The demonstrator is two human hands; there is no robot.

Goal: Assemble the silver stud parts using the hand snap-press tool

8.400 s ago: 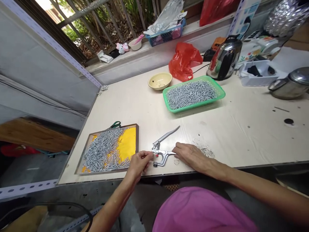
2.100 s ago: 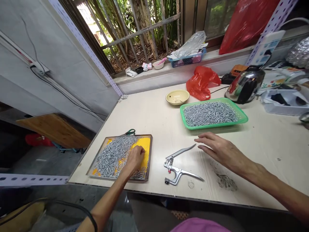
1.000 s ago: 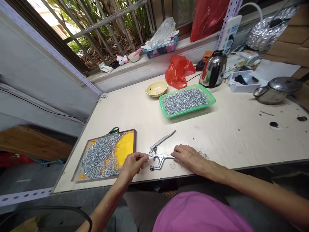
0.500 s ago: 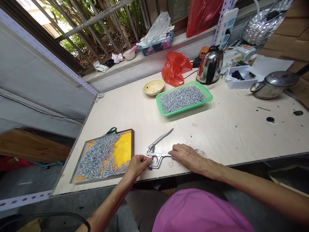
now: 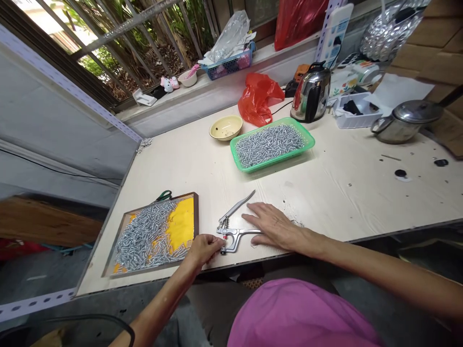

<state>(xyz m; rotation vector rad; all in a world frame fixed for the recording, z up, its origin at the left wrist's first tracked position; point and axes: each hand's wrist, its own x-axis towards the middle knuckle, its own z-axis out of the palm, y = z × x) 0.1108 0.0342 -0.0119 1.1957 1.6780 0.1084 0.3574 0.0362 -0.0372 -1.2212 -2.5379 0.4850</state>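
Metal snap-fastener pliers (image 5: 234, 236) lie near the table's front edge, their upper handle raised and a spring and small red part at the jaw. My left hand (image 5: 205, 249) is closed in a pinch at the jaw; whatever sits between its fingertips is too small to make out. Over the end of the lower handle is my right hand (image 5: 275, 225), open, thumb and fingers spread. Left of the pliers, a shallow tray (image 5: 196, 212) with a yellow lining holds many small silvery metal pieces (image 5: 144, 236).
A green basket (image 5: 237, 161) full of similar metal pieces stands further back. Behind it are a cream bowl (image 5: 226, 129), a red plastic bag (image 5: 258, 99) and a kettle (image 5: 311, 94). Green-handled scissors (image 5: 164, 195) lie behind the tray. A lidded metal pot (image 5: 405, 123) stands at right.
My right hand has lifted its fingers off the lower handle's end, spread them and moved slightly left over it. My left hand stays pinched at the jaw. The view has shifted a little.
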